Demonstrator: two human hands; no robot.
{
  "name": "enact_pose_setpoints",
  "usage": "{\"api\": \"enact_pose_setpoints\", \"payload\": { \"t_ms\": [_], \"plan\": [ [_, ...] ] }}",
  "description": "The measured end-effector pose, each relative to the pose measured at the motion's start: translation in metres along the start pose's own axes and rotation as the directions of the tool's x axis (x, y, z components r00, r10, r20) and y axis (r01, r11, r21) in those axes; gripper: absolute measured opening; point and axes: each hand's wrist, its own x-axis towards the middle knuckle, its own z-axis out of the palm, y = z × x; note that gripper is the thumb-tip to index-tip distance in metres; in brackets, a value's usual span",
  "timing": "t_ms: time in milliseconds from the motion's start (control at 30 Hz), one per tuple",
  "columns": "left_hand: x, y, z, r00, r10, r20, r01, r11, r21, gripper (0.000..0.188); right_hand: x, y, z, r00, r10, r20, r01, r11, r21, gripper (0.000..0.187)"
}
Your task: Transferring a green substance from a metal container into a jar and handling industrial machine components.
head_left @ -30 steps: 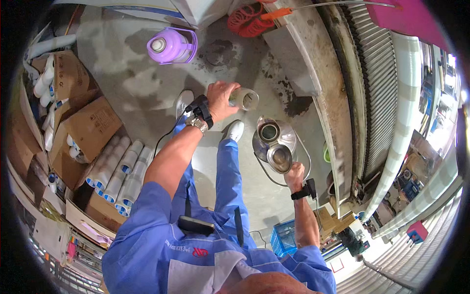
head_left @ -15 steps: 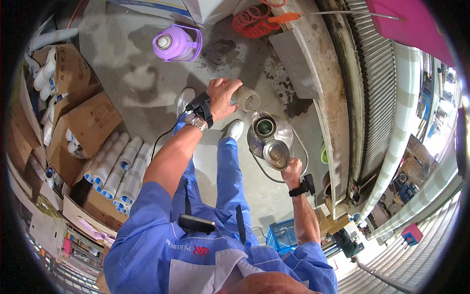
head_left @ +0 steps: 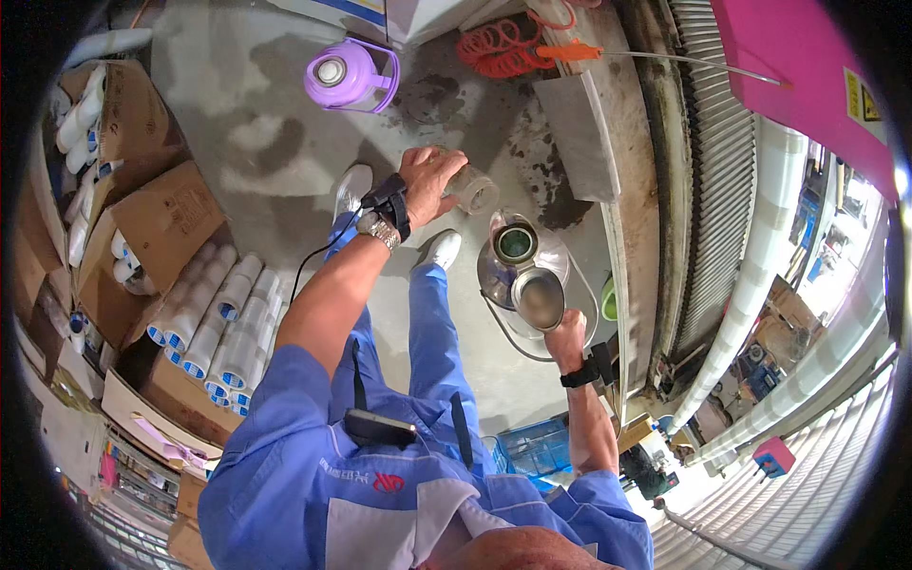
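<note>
My left hand (head_left: 432,182), with a watch and a black strap at the wrist, is wrapped round a clear glass cup (head_left: 474,191). The cup is tilted, its far end toward the right and close to the spout of a shiny metal vacuum jug (head_left: 546,252). The jug's lid (head_left: 539,298) is swung back, baring the round mouth with a greenish inside (head_left: 516,244). My right hand (head_left: 567,334) is closed at the jug's near side, beside the lid; the lid partly hides the grip. Whether liquid is in the cup, I cannot tell.
A purple vacuum flask (head_left: 346,76) stands on the grey floor (head_left: 275,171) ahead, near damp patches. Clear film rolls (head_left: 233,318) and open cardboard boxes (head_left: 176,214) lie at left. A red coiled hose (head_left: 499,47), a machine edge (head_left: 655,209) and a blue crate (head_left: 540,446) are at right.
The glass cup has drawn slightly back from the jug's spout, and its angle has changed a little. The jug's lid is seen at a slightly different tilt. Both hands keep their hold.
</note>
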Motion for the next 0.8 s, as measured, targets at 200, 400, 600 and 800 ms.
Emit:
{"api": "enact_pose_setpoints", "payload": {
  "t_ms": [200,400,600,800],
  "plan": [
    [0.000,-0.008,0.002,0.995,0.059,-0.080,-0.065,0.995,-0.070,0.073,0.004,0.014,-0.001,0.999,0.036,0.035,-0.033,0.997,-0.075,0.031],
    [0.002,-0.008,0.001,0.996,0.085,-0.026,-0.086,0.994,-0.072,0.072,0.004,-0.012,-0.013,0.983,0.119,0.139,-0.105,0.989,-0.104,0.025],
    [0.001,-0.012,0.010,0.996,0.088,0.020,-0.086,0.992,-0.094,0.072,0.006,-0.035,-0.022,0.959,0.205,0.194,-0.180,0.974,-0.138,0.027],
    [-0.002,-0.019,0.015,0.991,0.131,-0.024,-0.133,0.982,-0.134,0.074,0.005,-0.031,-0.021,0.973,0.121,0.195,-0.095,0.986,-0.138,0.031]
  ]
}}
